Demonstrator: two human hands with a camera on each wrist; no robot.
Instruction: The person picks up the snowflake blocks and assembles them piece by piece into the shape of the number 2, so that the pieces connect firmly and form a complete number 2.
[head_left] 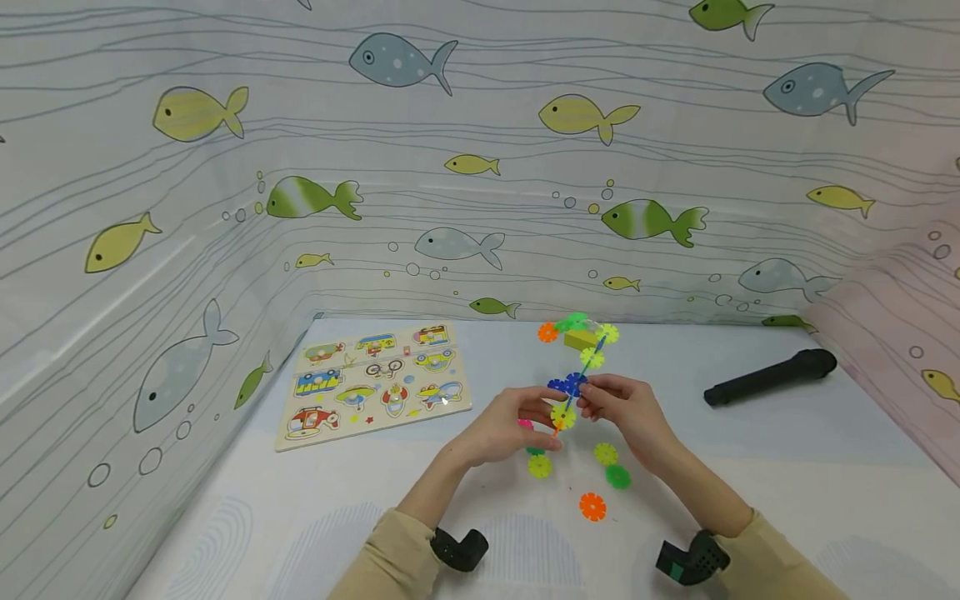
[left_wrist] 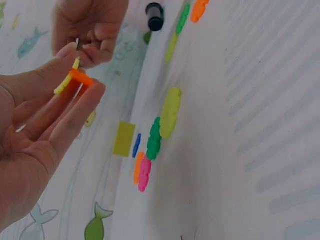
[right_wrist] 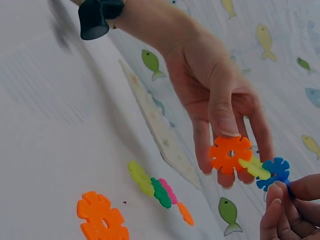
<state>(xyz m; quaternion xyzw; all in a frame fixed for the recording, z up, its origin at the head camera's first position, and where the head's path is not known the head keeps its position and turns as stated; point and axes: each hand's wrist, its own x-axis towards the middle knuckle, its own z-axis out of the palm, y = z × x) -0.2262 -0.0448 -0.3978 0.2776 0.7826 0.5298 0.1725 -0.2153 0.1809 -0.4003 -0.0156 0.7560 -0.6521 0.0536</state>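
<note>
Both hands hold a chain of slotted plastic snowflake discs above the table. At its near end my left hand (head_left: 498,427) grips an orange disc (right_wrist: 220,156), thumb on one face and fingers behind. A yellow disc (right_wrist: 256,168) is slotted into the orange one and joins a blue disc (right_wrist: 276,167). My right hand (head_left: 626,408) pinches that blue disc between thumb and fingertips. Farther along, the chain shows two more yellow discs (head_left: 592,357), leading up and away. Below the hands lie a loose yellow disc (head_left: 540,467), a pink disc (right_wrist: 169,192) and a green disc (right_wrist: 161,194).
Nearer the front lie another orange disc (head_left: 592,507), a green disc (head_left: 618,477) and a yellow disc (head_left: 605,453). A yellow block (head_left: 579,341) sits behind the hands. A wooden picture puzzle (head_left: 375,383) lies left, a long black cylinder (head_left: 772,377) right. Fish-printed sheeting (head_left: 390,150) surrounds the table.
</note>
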